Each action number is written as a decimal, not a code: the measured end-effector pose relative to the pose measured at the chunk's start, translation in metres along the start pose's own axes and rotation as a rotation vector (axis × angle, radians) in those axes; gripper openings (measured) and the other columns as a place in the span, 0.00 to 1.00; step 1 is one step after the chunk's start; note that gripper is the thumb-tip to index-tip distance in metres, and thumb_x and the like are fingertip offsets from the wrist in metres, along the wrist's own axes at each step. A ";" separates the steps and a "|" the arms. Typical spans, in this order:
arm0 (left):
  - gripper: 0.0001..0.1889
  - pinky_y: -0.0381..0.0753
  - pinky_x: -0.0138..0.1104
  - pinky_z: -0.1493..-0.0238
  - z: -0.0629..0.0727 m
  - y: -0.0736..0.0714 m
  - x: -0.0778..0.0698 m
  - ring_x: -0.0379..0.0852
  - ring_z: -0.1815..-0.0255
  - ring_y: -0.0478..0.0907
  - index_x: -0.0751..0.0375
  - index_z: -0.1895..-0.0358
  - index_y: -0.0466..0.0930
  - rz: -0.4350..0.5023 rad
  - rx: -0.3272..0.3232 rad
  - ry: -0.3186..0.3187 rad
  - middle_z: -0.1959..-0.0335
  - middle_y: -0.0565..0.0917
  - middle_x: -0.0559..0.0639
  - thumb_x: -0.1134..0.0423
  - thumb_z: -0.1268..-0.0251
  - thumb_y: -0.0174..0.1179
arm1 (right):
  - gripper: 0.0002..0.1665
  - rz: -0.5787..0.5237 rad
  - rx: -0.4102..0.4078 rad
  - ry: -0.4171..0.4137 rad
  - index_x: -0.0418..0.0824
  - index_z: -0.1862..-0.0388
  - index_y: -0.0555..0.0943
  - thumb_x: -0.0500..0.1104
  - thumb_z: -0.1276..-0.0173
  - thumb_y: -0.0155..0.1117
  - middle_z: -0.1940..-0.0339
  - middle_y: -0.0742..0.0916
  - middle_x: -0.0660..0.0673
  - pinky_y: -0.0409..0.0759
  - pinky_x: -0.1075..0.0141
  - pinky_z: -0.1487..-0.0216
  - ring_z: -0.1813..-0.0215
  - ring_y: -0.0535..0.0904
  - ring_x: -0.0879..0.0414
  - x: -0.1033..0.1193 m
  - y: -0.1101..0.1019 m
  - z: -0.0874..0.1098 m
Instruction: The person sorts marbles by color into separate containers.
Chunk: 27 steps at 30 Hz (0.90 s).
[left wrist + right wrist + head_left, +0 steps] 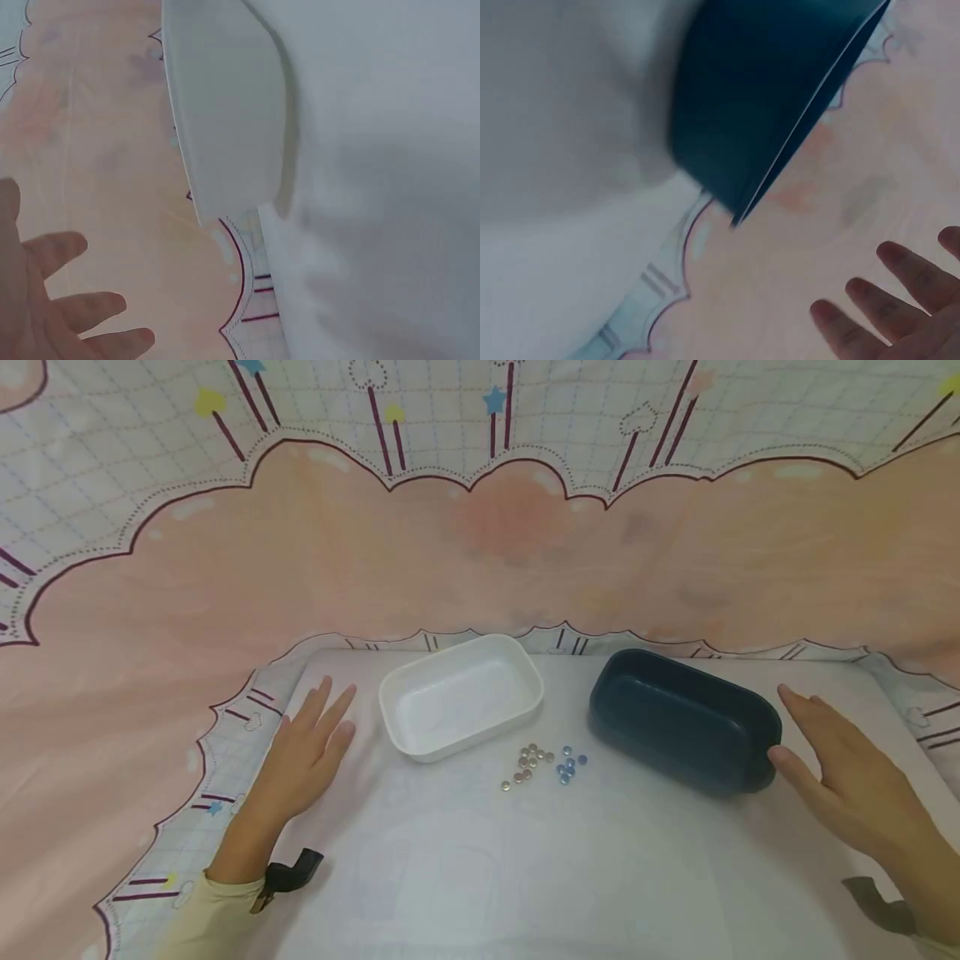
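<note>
My left hand [303, 760] hovers at the left of a white rectangular tub [457, 702], fingers straight and spread, holding nothing. In the left wrist view its fingers are apart from the tub's side wall [229, 112]. On the other side, my right hand [855, 785] is held with extended fingers beside a dark blue tub [682, 718]; its thumb tip overlaps that rim in the head view. The right wrist view shows a gap between those fingers and the dark tub [742, 97]. Between and in front of the tubs lie several small round amber beads [532, 748] and several blue beads [571, 771].
Both tubs stand at the back of a white table [480, 877], angled toward each other. Behind and along the sides hangs a peach and white patterned cloth [375, 552]. Black straps [296, 870] are on the wrists.
</note>
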<state>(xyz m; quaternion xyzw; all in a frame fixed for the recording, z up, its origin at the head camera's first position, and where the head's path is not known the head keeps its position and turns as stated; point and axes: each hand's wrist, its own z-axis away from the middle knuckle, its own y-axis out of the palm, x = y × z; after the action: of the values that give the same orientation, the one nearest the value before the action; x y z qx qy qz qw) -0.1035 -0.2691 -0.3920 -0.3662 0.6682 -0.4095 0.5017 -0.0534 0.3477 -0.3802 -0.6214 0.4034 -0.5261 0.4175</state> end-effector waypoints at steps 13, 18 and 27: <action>0.31 0.67 0.61 0.28 -0.023 0.024 -0.006 0.65 0.22 0.64 0.59 0.22 0.64 0.414 -0.130 -0.252 0.23 0.68 0.63 0.44 0.16 0.37 | 0.30 -0.313 -0.129 -0.172 0.52 0.25 0.72 0.44 0.25 0.63 0.49 0.90 0.45 0.76 0.82 0.63 0.57 0.79 0.81 0.058 0.024 -0.021; 0.35 0.69 0.54 0.26 -0.036 0.035 -0.003 0.58 0.21 0.65 0.55 0.20 0.60 0.611 -0.097 -0.413 0.20 0.64 0.56 0.36 0.19 0.35 | 0.25 -0.430 -0.060 -0.118 0.52 0.31 0.77 0.46 0.25 0.65 0.55 0.91 0.47 0.81 0.76 0.66 0.61 0.86 0.73 0.078 0.041 -0.029; 0.32 0.70 0.43 0.25 -0.063 0.061 0.000 0.52 0.23 0.69 0.50 0.21 0.62 0.876 -0.081 -0.581 0.21 0.67 0.54 0.39 0.19 0.41 | 0.22 -0.509 0.049 -0.059 0.47 0.36 0.81 0.52 0.25 0.65 0.59 0.91 0.48 0.82 0.70 0.64 0.62 0.89 0.62 0.103 0.073 -0.043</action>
<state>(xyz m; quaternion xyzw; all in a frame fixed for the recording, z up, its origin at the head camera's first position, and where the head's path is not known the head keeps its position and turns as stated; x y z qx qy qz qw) -0.1691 -0.2337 -0.4374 -0.1700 0.6073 -0.0171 0.7759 -0.0878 0.2225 -0.4125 -0.7077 0.2087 -0.6055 0.2982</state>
